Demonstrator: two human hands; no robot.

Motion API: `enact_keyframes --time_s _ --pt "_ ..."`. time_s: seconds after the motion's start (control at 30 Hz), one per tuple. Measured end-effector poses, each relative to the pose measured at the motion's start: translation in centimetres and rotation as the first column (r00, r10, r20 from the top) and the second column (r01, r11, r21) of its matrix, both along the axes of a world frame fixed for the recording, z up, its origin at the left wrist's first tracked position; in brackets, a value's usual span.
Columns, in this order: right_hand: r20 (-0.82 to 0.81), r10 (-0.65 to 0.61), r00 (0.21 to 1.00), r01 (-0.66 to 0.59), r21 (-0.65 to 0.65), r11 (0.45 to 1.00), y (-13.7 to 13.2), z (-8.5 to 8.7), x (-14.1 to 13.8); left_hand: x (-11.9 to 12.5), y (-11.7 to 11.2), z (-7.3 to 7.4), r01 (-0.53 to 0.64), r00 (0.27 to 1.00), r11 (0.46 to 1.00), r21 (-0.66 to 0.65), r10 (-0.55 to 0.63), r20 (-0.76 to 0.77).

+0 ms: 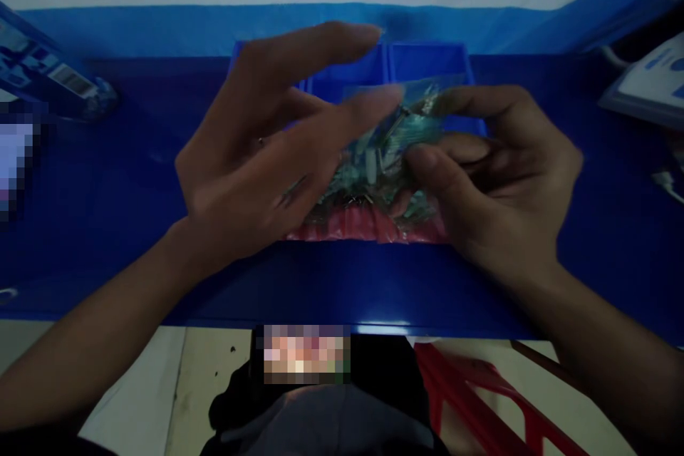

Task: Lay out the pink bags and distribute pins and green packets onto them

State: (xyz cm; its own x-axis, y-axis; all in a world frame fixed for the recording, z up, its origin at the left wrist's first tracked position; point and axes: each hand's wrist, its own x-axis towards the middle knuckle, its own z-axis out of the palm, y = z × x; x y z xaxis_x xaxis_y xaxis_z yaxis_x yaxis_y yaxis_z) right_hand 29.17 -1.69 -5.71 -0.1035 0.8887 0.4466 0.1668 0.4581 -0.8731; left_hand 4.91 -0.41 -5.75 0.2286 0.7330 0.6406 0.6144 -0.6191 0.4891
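Well to the left of the blue bins [430,60], a blue package [58,75] with a barcode lies on the table [342,278]. The left hand [240,157] is in front of the bins; its thumb and forefinger stand apart — the other fingers are partly hidden, so I cannot tell if they hold something. Next comes the clear bag [394,139] with metal screws inside, in front of the bins and above crinkled red plastic [355,224]. The right hand [507,171] pinches this bag between thumb and fingers. Far right of the bins — a white box [652,78].
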Motion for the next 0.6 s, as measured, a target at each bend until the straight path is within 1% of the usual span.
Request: enact_keyframes --time_s 0.07,0.13,0.2,0.23,0.27,0.33,0.37,0.4,0.43,0.47,0.53,0.6 --pt "-0.049 0.113 0.992 -0.118 -0.104 0.988 0.3 -0.2 0.2 0.1 0.1 0.1 -0.001 1.000 1.000 0.017 0.001 0.010" --pt "-0.101 0.200 0.975 -0.214 -0.160 0.964 0.5 -0.2 0.5 0.2 0.1 0.4 0.011 1.000 0.999 0.043 -0.011 0.001" --pt "-0.109 0.233 0.966 -0.248 -0.158 0.956 0.4 -0.2 0.6 0.2 0.0 0.8 0.053 0.999 0.995 0.082 -0.052 -0.009" --pt "-0.089 0.219 0.972 -0.230 -0.148 0.962 0.3 -0.1 0.6 0.2 -0.1 1.1 0.062 0.998 0.995 0.079 -0.062 -0.001" --pt "-0.059 0.181 0.982 -0.187 -0.116 0.976 0.2 -0.1 0.5 0.2 -0.3 1.5 0.046 0.999 0.998 0.045 -0.046 0.017" --pt "0.003 0.094 0.996 -0.094 0.012 0.996 -0.1 0.0 0.2 0.4 -0.6 2.1 0.008 0.999 0.994 -0.113 -0.003 0.041" --pt "0.021 0.063 0.998 -0.065 0.092 0.994 -0.3 0.0 0.1 0.5 -0.8 2.4 -0.005 0.999 0.979 -0.203 0.016 0.051" --pt "0.039 0.043 0.998 -0.048 0.152 0.987 -0.3 0.1 0.1 0.6 -0.9 2.7 0.008 0.998 0.967 -0.255 0.009 0.065" --pt "0.050 0.031 0.998 -0.041 0.196 0.980 -0.3 0.2 0.2 0.8 -1.0 2.8 0.026 0.995 0.967 -0.254 -0.001 0.098" --pt "0.077 0.026 0.997 -0.041 0.208 0.977 -0.3 0.3 0.4 0.9 -1.0 2.8 0.057 0.990 0.974 -0.217 -0.028 0.137" --pt "0.225 0.032 0.974 -0.085 0.228 0.970 -0.1 0.6 1.1 1.0 -0.9 2.6 0.074 0.977 0.991 -0.116 -0.048 0.210" --pt "0.391 0.034 0.920 -0.157 0.286 0.945 0.3 0.8 2.1 0.8 -0.6 2.2 0.085 0.971 0.994 -0.062 -0.068 0.231"
